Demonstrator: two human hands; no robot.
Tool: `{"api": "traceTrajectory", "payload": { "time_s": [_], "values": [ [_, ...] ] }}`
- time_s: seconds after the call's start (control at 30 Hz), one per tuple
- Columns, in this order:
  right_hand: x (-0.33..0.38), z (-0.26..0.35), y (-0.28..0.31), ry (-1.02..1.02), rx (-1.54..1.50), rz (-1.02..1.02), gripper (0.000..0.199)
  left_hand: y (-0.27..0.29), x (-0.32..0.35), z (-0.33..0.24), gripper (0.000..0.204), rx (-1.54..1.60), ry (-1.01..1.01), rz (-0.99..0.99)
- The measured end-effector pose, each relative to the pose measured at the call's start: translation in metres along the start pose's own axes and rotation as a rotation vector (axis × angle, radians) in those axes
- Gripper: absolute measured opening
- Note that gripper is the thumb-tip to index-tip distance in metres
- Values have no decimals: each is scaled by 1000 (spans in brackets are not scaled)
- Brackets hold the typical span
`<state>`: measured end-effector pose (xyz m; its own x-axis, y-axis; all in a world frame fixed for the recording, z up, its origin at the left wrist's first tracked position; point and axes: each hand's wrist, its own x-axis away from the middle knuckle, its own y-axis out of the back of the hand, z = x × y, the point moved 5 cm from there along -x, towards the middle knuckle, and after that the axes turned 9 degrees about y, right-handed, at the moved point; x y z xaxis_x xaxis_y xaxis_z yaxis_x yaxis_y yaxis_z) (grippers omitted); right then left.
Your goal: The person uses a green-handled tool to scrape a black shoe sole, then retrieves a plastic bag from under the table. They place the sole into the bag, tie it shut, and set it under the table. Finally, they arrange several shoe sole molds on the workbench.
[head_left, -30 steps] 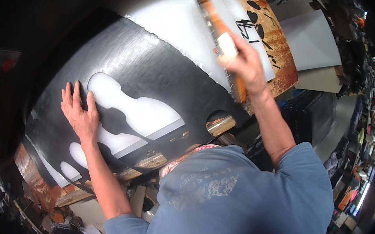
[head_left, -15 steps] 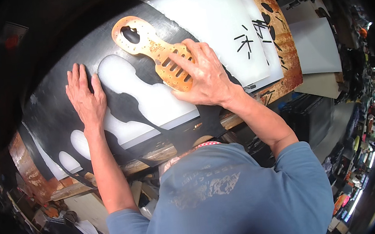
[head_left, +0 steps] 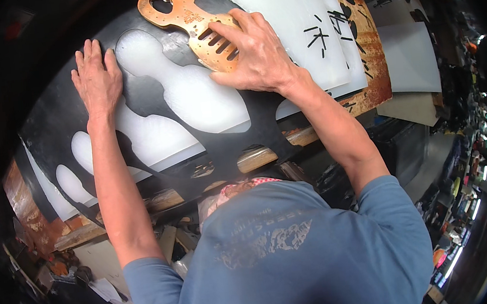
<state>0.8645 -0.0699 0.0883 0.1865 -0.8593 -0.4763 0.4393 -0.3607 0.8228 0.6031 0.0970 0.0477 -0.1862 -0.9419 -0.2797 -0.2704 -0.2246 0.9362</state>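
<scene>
My left hand (head_left: pixel 97 78) lies flat on a black rubbery sheet (head_left: pixel 144 95), its fingers pointing away from me and holding nothing. Rounded sole-shaped openings in the sheet show a white surface (head_left: pixel 206 100) beneath. My right hand (head_left: pixel 258 57) is closed on the near right end of an orange-brown, sole-shaped cutting die (head_left: pixel 183 17). Thumb and index finger press around its slotted part. A large hole pierces the far end of the die, and small holes dot its face. The palm hides the die's right edge. Whether the die touches the sheet I cannot tell.
White sheets (head_left: pixel 283 19) lie to the right, with thin black strips (head_left: pixel 315 36) scattered on them. Beyond them is a rusty board (head_left: pixel 371 51) bearing dark offcuts. A wooden beam (head_left: pixel 256 158) runs along the table's near edge, with narrow strands of the black sheet hanging over it.
Both hands have moved away from me. The black sheet has slid away too, so its large opening now lies wholly over the white surface. The die has moved farther away in my right hand.
</scene>
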Motion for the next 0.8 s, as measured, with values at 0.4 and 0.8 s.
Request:
{"api": "traceTrajectory", "payload": {
  "time_s": [0.4, 0.8],
  "values": [
    [-19, 10, -12, -89, 79, 65, 78, 0, 1, -1, 54, -21, 7, -32],
    [-21, -16, 74, 596, 227, 495, 81, 1, 2, 1, 53, 74, 16, -35]
  ]
}}
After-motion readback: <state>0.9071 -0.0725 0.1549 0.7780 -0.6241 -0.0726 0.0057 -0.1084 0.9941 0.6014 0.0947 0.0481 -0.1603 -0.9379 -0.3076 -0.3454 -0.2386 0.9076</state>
